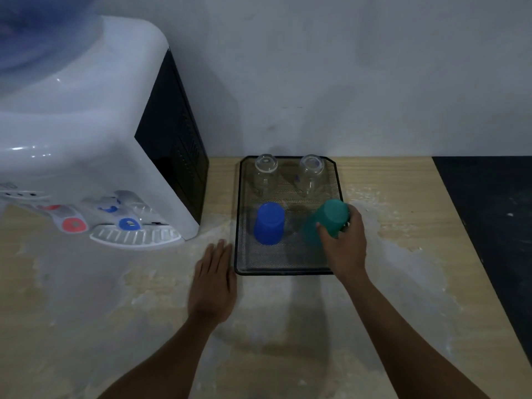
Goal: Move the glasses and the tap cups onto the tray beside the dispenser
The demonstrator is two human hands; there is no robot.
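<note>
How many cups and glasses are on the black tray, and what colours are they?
Clear glasses: 2, one at and one at, both at the far end of the tray
Blue cup: 1
Green cup: 1, held by the right hand
Total: 4
</note>
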